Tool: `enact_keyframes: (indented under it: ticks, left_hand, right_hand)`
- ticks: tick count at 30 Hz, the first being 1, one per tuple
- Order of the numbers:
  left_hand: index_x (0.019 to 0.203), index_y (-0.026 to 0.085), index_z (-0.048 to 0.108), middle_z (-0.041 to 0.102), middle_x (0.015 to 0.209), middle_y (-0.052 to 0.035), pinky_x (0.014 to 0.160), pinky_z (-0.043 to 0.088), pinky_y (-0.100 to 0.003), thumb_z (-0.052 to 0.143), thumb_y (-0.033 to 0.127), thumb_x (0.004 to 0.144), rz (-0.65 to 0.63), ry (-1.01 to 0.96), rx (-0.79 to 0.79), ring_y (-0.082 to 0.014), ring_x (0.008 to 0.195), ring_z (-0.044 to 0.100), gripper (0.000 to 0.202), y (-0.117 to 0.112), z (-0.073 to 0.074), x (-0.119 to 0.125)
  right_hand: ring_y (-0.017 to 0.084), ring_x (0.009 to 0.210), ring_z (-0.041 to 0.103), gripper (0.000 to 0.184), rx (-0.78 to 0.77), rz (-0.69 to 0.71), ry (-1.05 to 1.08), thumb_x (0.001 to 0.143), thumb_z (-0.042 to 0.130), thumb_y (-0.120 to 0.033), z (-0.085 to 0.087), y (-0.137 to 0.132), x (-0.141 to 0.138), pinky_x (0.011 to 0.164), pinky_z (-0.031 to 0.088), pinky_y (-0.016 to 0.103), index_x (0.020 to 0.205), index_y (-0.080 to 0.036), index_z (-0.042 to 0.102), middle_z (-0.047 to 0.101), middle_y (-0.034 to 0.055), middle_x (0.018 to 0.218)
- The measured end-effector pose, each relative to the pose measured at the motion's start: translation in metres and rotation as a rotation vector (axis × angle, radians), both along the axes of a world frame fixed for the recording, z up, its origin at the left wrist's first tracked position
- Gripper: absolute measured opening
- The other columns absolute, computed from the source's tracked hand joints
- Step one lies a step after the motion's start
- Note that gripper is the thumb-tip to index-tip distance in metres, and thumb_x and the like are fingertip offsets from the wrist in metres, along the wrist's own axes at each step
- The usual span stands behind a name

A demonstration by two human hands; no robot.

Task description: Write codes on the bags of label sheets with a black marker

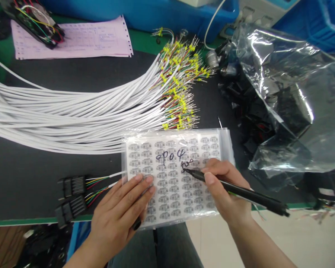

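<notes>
A clear plastic bag (pixel 223 149) holding printed label sheets (pixel 162 190) lies at the table's front edge. Handwriting in dark ink on it reads like "opo4", with "500" below. In my right hand (pixel 229 190) is a black marker pen (pixel 245 193), gripped between thumb and fingers, its tip touching the bag just under the lower writing. My left hand (pixel 123 208) lies flat across the bag's lower left, fingers stretched out, its thumb mostly hidden. A small black piece (pixel 136 223), perhaps the pen's cap, pokes out beneath that hand.
White cables (pixel 86 111) with yellow-tagged, stripped ends cross the table behind the bag. Black connectors (pixel 72 188) lie left of my left hand. On the right, a clear bag (pixel 293 96) covers black parts. Pink paper (pixel 95 39) and blue bins (pixel 145 15) are at the back.
</notes>
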State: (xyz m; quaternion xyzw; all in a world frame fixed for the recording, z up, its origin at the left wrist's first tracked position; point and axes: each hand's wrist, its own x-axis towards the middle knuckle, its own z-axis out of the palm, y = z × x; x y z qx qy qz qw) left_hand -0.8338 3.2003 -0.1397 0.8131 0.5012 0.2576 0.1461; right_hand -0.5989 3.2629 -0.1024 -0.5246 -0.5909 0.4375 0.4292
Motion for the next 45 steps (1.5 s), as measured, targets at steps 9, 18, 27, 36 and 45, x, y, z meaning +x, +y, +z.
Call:
enact_keyframes:
  ticks: [9,18,27,36,45]
  left_hand:
    - [0.117,0.021,0.058,0.062,0.119,-0.0026,0.107,0.032,-0.037,0.055,0.011,0.082,-0.036,0.037,-0.006,-0.0191,0.12,0.048,0.037,0.001,0.001,-0.002]
    - [0.119,0.021,0.056,0.061,0.122,-0.0032,0.106,0.032,-0.037,0.054,0.011,0.082,-0.036,0.02,-0.01,-0.0196,0.121,0.047,0.038,0.0,0.002,-0.001]
    - [0.118,0.021,0.057,0.062,0.119,-0.0034,0.108,0.031,-0.037,0.055,0.012,0.082,-0.027,0.013,-0.002,-0.0185,0.121,0.047,0.037,0.003,0.004,-0.001]
    - [0.117,0.021,0.057,0.063,0.118,-0.003,0.108,0.032,-0.035,0.055,0.012,0.082,-0.016,0.034,0.021,-0.0182,0.12,0.048,0.036,0.003,0.003,0.0]
    - [0.116,0.02,0.057,0.064,0.117,-0.0044,0.107,0.033,-0.038,0.055,0.011,0.081,-0.047,0.059,0.036,-0.0202,0.12,0.049,0.036,0.003,0.001,-0.003]
  right_hand:
    - [0.015,0.067,0.058,0.017,0.001,0.105,-0.167,0.079,0.058,-0.018,0.003,-0.023,-0.022,0.059,0.047,0.027,0.095,-0.023,0.058,0.06,0.0018,0.078]
    - [0.014,0.055,0.054,0.017,0.051,0.159,-0.192,0.073,0.054,-0.012,0.005,-0.023,-0.022,0.047,0.043,0.025,0.086,-0.023,0.054,0.054,-0.0008,0.064]
    - [0.013,0.055,0.055,0.01,0.055,0.055,-0.292,0.074,0.054,-0.015,0.0,-0.02,-0.023,0.049,0.045,0.025,0.081,-0.022,0.051,0.056,-0.0005,0.067]
    - [0.013,0.057,0.055,0.009,0.019,0.076,-0.28,0.075,0.056,-0.016,-0.002,-0.024,-0.018,0.051,0.044,0.025,0.082,-0.022,0.054,0.056,-0.0005,0.068]
    - [0.013,0.057,0.053,0.013,0.057,0.074,-0.262,0.073,0.056,-0.011,-0.003,-0.027,-0.006,0.049,0.042,0.025,0.081,-0.022,0.053,0.054,-0.0009,0.068]
